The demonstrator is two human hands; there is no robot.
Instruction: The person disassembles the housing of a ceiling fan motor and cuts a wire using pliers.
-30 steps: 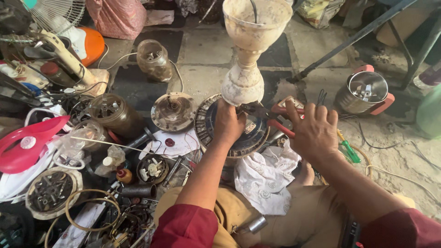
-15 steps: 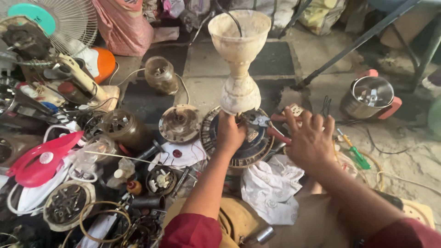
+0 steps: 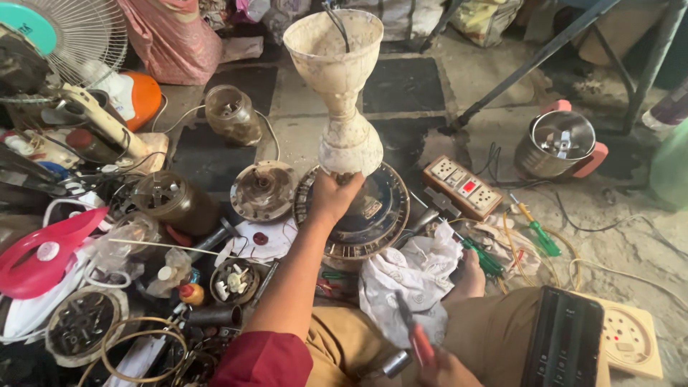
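My left hand (image 3: pixel 331 198) grips the narrow lower end of a dirty white ceiling-fan rod cover (image 3: pixel 344 86), which stands upright over a round dark fan motor (image 3: pixel 373 218) on the floor. Its top cup is open, with a black wire coming out. At the bottom edge of the view, above my lap, my right hand (image 3: pixel 438 368) holds a red-handled tool (image 3: pixel 418 340) with its dark tip pointing up. A crumpled white cloth (image 3: pixel 410 276) lies between the motor and my knee.
To the right of the motor are a socket board (image 3: pixel 464 188), a steel grinder jar (image 3: pixel 556 143) and green screwdrivers (image 3: pixel 539 235). A black flat device (image 3: pixel 566 344) rests on my right leg. Motor parts, a pink fan blade (image 3: pixel 43 251) and a table fan (image 3: pixel 68 36) crowd the left.
My right hand has left the fan motor and dropped back to my lap, now holding the red-handled tool. My left hand stays at the base of the rod cover.
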